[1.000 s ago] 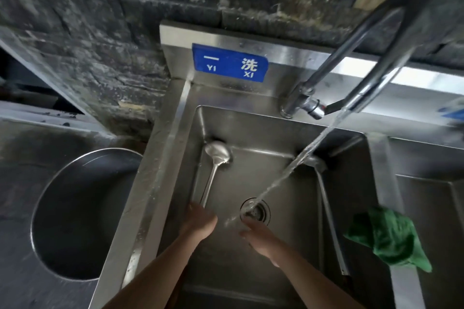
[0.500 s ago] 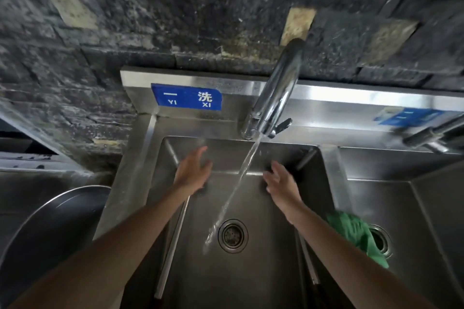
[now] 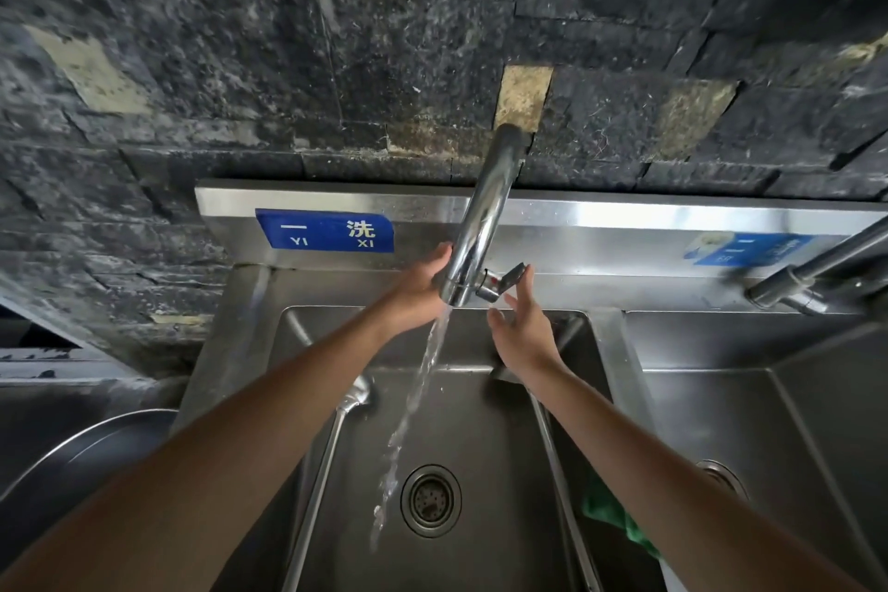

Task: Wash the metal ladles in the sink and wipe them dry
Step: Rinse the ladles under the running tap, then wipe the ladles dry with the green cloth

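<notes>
At the tap [image 3: 483,216]: left hand [image 3: 417,286] sits against the spout's base, fingers on it, grip unclear. Right hand [image 3: 521,332] loose, fingers apart, fingertips right at the lever [image 3: 510,276], contact not certain. Water [image 3: 415,404] running into the sink [image 3: 485,538]. Two ladles lie in the basin: left ladle [image 3: 331,442], right ladle [image 3: 552,452] partly under the right arm. Green cloth [image 3: 612,517] on the divider.

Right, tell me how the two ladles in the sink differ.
The left ladle shows its round bowl, lying just left of the water stream; the right ladle has its bowl hidden behind the right hand. The right ladle's handle passes the green cloth; the left one's doesn't. Both are long-handled metal, untouched.
</notes>
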`<state>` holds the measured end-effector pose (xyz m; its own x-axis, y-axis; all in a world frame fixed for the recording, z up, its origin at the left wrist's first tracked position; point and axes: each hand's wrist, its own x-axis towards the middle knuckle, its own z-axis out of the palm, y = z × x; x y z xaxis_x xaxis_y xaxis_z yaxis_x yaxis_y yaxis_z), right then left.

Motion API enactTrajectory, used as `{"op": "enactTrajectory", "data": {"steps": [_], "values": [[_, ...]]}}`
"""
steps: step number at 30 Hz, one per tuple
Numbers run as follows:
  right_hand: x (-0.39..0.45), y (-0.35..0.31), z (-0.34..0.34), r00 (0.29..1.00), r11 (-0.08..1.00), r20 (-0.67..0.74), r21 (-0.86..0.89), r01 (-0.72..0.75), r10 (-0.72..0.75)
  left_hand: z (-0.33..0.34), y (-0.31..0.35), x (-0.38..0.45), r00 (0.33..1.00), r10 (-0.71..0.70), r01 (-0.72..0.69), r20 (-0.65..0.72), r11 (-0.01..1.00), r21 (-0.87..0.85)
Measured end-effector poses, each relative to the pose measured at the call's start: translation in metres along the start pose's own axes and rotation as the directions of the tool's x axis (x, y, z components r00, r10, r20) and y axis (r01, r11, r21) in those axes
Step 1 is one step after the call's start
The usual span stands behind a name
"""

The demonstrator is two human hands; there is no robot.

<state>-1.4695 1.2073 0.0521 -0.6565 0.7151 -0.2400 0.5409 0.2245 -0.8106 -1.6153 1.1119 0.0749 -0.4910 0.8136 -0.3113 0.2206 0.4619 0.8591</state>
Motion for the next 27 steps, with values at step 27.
{"op": "enactTrajectory", "data": {"steps": [27], "values": [[-0.003, -0.010, -0.032, 0.994, 0.977, 0.096, -0.202, 0.063, -0.045, 0.013, 0.008, -0.010, 0.999, -0.005, 0.008, -0.038, 0.997, 0.081]]}}
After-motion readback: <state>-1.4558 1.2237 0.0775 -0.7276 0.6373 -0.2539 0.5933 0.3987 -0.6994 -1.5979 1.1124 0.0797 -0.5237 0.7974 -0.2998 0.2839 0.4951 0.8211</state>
